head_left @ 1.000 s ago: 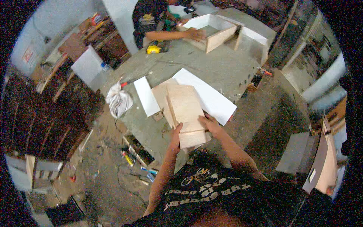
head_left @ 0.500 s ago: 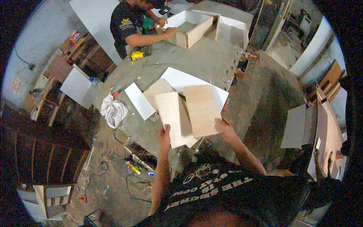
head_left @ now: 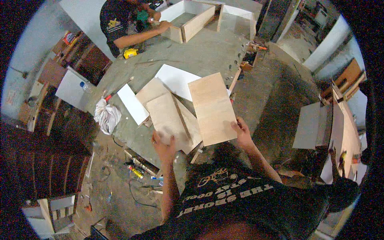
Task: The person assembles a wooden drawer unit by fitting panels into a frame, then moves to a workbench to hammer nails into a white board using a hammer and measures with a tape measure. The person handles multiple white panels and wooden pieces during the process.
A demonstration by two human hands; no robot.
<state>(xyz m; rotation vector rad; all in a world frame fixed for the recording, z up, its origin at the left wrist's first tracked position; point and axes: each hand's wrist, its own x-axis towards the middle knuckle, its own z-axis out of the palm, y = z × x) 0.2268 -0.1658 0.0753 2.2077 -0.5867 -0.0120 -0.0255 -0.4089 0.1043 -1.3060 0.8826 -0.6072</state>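
My right hand [head_left: 242, 133] grips a rectangular wooden panel [head_left: 213, 109] by its lower right edge, tilted up above the table. My left hand [head_left: 164, 147] has its fingers apart at the near end of a second wooden panel [head_left: 167, 117], which lies on the pile. Further light wooden panels [head_left: 153, 90] lie partly under that one. A white panel [head_left: 174, 77] sits behind them, partly covered by the panel in my right hand. To the left lies a narrow white strip [head_left: 133, 105].
On the worktable [head_left: 160, 58], a co-worker's hand [head_left: 163, 27] touches an open wooden box frame [head_left: 199, 24] at the far side. A yellow tool [head_left: 130, 53] lies near that person. A crumpled white cloth [head_left: 107, 117] rests at the left edge. Tools and cables [head_left: 136, 172] lie below the table.
My left hand has let go of its panel, which now lies on the pile. My right hand has tilted its panel more upright, apart from the other one. The head view has shifted.
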